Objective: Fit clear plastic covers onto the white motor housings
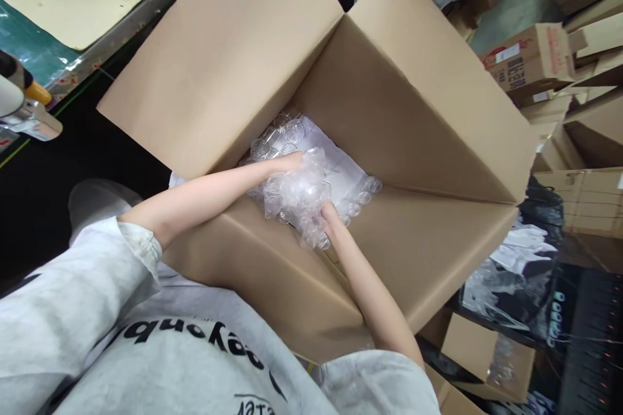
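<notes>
Both my arms reach down into a large open cardboard box (389, 97). A crumpled bundle of clear bubble wrap (304, 191) lies between my hands, low in the box. My left hand (291, 162) grips its upper left side, with the fingertips partly hidden by the plastic. At the lower right, my right hand (329, 212) is closed on the wrap's edge. Beneath and beyond the bundle, a white sheet-like surface (335, 158) shows. Clear round-ended air cushions (363, 197) line its right edge, and more transparent bubbles (292, 132) sit at its upper left.
At the left, a workbench edge (109, 45) carries a metal-nosed tool (39, 121). Printed cartons (530, 61) stack up on the right. Below them are white gloves or cloth (523, 246) and a small open carton (487, 356). Tall box flaps stand around my arms.
</notes>
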The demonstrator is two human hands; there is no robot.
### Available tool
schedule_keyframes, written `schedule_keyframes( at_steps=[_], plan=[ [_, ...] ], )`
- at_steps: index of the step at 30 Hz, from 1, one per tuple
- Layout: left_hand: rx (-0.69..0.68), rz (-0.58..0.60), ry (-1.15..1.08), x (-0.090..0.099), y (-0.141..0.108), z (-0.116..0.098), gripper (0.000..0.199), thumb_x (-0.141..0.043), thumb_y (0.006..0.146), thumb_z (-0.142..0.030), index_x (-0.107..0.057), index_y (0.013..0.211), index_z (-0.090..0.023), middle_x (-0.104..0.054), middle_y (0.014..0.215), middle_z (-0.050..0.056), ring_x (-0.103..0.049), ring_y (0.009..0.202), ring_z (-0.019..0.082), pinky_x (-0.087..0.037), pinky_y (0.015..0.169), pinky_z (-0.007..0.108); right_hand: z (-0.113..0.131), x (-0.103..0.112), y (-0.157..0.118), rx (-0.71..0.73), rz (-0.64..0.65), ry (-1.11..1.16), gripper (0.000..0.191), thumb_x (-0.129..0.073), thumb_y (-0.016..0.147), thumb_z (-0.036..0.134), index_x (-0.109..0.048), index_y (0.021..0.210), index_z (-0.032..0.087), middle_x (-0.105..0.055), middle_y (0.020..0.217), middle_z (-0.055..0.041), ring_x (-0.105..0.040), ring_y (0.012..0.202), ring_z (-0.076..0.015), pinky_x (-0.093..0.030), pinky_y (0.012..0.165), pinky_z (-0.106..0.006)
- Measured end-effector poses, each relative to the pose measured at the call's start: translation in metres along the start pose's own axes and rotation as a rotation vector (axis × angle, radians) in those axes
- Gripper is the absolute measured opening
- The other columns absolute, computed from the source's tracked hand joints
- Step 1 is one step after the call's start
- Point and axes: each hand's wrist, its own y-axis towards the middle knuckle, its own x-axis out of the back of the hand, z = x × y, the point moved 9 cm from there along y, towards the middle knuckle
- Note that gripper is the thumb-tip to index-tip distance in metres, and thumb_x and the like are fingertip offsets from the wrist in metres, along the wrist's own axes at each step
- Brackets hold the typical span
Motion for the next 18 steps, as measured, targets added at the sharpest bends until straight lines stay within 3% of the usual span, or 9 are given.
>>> schedule_keyframes(
  at_steps=[4, 7, 10, 13, 18],
  plan=[
    [-0.033, 0.063, -0.044, -0.013, -0.001, 0.000, 0.004, -0.066, 0.082, -0.014, -0.069, 0.083, -0.011, -0.072, 0.085, 0.004, -0.068, 0.086, 0.018, -0.057, 0.084, 0.035, 0.012, 0.013, 0.015, 0.043, -0.052, 0.076, 0.064, -0.056, 0.084, 0.076, -0.056, 0.129, 0.030, -0.070, 0.111, -0.0041, -0.069, 0.101, -0.0225, -0.058, 0.074, -0.031],
    [-0.064, 0.078, -0.081, -0.015, -0.001, -0.001, 0.005, -0.070, 0.076, -0.012, -0.066, 0.074, -0.013, -0.070, 0.078, 0.002, -0.066, 0.081, 0.018, -0.057, 0.082, 0.035, 0.012, 0.016, 0.024, 0.017, -0.051, 0.059, 0.059, -0.056, 0.086, 0.074, -0.060, 0.125, 0.030, -0.071, 0.104, -0.0041, -0.070, 0.098, -0.0233, -0.058, 0.074, -0.032],
    [-0.105, 0.021, -0.136, -0.006, 0.000, -0.003, 0.004, -0.065, 0.074, -0.012, -0.064, 0.070, -0.013, -0.072, 0.080, 0.004, -0.065, 0.085, 0.020, -0.055, 0.085, 0.034, -0.003, 0.009, 0.026, -0.053, -0.022, -0.006, 0.055, -0.049, 0.095, 0.071, -0.067, 0.112, 0.022, -0.072, 0.092, -0.0060, -0.071, 0.088, -0.0239, -0.058, 0.074, -0.035],
    [-0.155, -0.096, -0.211, 0.010, 0.001, -0.006, 0.007, -0.060, 0.077, -0.015, -0.066, 0.078, -0.013, -0.075, 0.094, 0.008, -0.066, 0.100, 0.024, -0.053, 0.095, 0.036, -0.028, -0.001, 0.022, -0.133, 0.007, -0.111, 0.049, -0.051, 0.102, 0.061, -0.068, 0.106, 0.016, -0.072, 0.091, -0.0055, -0.069, 0.078, -0.0187, -0.058, 0.074, -0.035],
    [-0.223, -0.214, -0.347, 0.027, 0.007, -0.006, 0.013, -0.062, 0.078, -0.023, -0.067, 0.083, -0.012, -0.075, 0.099, 0.010, -0.064, 0.109, 0.029, -0.050, 0.104, 0.045, -0.062, -0.007, 0.012, -0.208, 0.081, -0.294, 0.029, -0.066, 0.100, 0.041, -0.068, 0.110, 0.014, -0.071, 0.108, -0.0059, -0.070, 0.092, -0.0196, -0.059, 0.084, -0.038]
  ],
)
